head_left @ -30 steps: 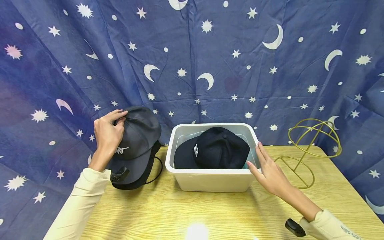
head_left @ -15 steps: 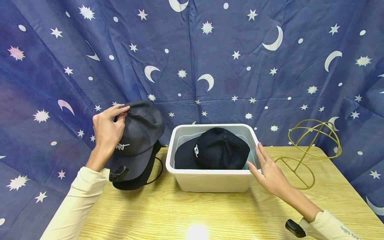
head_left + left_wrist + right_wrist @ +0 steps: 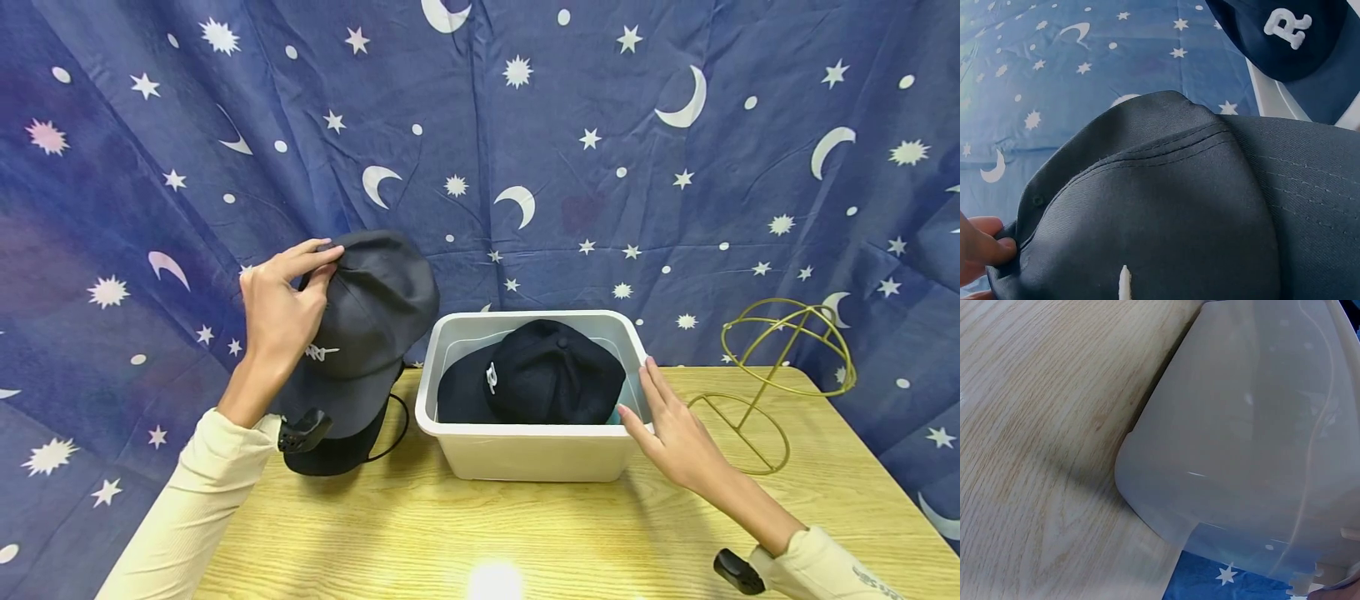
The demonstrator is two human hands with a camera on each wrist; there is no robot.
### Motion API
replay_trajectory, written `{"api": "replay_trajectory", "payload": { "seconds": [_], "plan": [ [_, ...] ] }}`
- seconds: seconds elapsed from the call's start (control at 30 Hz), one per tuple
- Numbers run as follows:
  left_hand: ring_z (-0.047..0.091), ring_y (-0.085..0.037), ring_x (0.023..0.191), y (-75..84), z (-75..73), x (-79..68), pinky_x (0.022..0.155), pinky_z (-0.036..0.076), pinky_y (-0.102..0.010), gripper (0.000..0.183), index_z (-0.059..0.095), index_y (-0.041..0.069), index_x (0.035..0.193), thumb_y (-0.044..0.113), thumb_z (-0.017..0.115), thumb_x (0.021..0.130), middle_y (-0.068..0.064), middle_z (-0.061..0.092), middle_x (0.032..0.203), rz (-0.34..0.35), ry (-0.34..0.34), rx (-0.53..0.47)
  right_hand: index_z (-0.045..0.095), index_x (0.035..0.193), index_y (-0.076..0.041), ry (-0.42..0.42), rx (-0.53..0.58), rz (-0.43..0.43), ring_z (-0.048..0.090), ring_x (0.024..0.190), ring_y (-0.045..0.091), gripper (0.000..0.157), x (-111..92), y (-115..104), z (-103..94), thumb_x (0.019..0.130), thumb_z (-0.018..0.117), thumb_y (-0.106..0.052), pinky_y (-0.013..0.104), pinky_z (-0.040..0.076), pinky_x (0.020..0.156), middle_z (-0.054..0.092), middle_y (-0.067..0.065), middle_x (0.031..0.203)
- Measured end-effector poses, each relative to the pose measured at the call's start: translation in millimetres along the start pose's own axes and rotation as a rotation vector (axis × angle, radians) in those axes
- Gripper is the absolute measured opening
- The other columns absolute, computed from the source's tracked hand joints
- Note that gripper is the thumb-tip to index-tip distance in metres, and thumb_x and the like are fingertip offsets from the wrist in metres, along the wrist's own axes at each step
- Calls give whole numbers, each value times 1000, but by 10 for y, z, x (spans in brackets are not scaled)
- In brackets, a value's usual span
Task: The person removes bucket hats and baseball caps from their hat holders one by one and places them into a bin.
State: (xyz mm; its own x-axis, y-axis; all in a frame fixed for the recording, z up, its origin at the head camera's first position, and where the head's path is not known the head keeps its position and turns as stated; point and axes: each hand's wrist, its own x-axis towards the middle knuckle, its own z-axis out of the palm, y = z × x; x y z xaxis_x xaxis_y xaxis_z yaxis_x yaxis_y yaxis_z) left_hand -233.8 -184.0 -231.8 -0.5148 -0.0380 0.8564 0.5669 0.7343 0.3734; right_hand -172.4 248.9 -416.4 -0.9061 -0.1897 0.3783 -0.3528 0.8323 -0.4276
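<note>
My left hand [image 3: 285, 304] pinches the crown of a dark grey baseball cap [image 3: 382, 292] with white lettering on its front. In the left wrist view the fingers [image 3: 985, 244] grip the edge of the cap's crown, and its brim points right. Beneath it in the head view shows part of a black item [image 3: 337, 458], mostly hidden by the grey cap. My right hand [image 3: 675, 429] rests with straight fingers at the right rim of a white plastic bin [image 3: 532, 454]. Inside the bin lies a black cap [image 3: 555, 375] with a white letter R.
A gold wire stand [image 3: 757, 383] stands on the wooden table [image 3: 420, 533] to the right of the bin. A thin black loop [image 3: 405, 417] curves out between the black item and the bin. Behind the table hangs a blue cloth [image 3: 577, 208] with stars and moons.
My left hand has raised the grey cap and carried it slightly right, uncovering more of the black item below. My right hand and the bin have stayed in place.
</note>
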Motion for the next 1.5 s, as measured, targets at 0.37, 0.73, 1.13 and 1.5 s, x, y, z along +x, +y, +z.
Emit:
{"api": "replay_trajectory", "payload": {
  "seconds": [0.37,0.73,1.13,1.5],
  "plan": [
    [67,-21,98,199,5,82,87,44,-17,21,78,13,94,-1,67,83,-5,71,101,43,7,-86,24,145,8,6,-5,-3,36,126,50,72,-2,12,14,97,48,-39,64,39,89,10,15,156],
    [67,-18,93,397,38,141,83,44,-14,22,78,12,93,-4,68,82,-4,71,99,92,17,-161,23,146,7,3,-6,1,34,127,50,72,-2,9,12,97,48,-40,64,38,90,10,16,156],
    [67,-17,92,514,207,144,78,46,-14,22,77,9,95,-6,67,82,-6,71,100,150,-7,-272,23,146,8,-2,-6,4,35,127,49,72,1,7,10,97,48,-40,64,38,90,11,16,156],
    [67,-15,95,537,354,148,79,48,-17,22,77,8,95,-6,67,82,-6,71,101,217,-52,-334,24,145,8,-4,-8,6,35,127,49,72,3,7,10,98,48,-40,64,39,89,10,16,156]
  ]
}}
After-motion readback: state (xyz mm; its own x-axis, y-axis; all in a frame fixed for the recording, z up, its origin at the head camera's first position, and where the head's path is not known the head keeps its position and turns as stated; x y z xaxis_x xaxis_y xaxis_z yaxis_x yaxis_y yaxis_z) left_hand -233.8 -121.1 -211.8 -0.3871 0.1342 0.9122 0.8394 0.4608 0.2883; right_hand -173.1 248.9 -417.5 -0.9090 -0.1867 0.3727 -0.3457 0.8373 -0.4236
